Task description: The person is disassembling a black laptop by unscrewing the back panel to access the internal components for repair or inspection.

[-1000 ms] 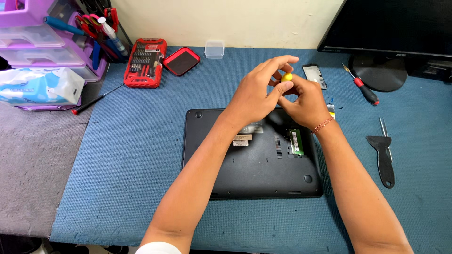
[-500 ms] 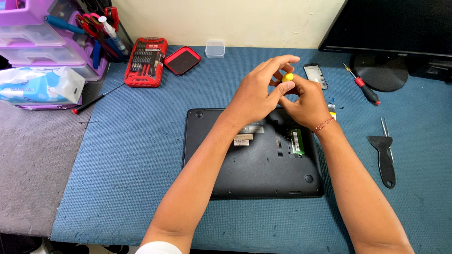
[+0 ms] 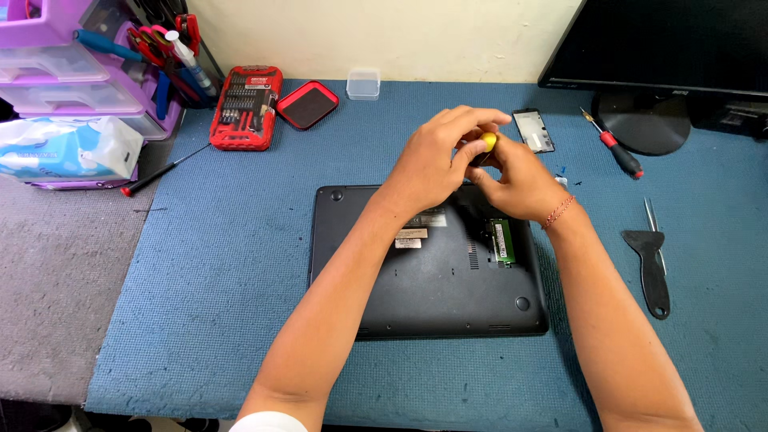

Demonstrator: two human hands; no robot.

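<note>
My left hand [image 3: 428, 164] and right hand [image 3: 516, 180] pinch a yellow-tipped tool [image 3: 487, 142] together above the laptop's [image 3: 424, 280] far edge, fingers pressed close to steady it upright.

The tabletop [image 3: 200, 320] has a blue mat. On it lies an upturned black laptop [image 3: 428, 280] at centre, a red bit set [image 3: 246, 107] at 11 o'clock, a red-handled screwdriver [image 3: 618, 148] at 1 o'clock, and a black scraper [image 3: 650, 268] at 3 o'clock.

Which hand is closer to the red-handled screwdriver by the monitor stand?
Right. The right hand sits just left of the red-handled screwdriver; the left hand is farther left.
</note>
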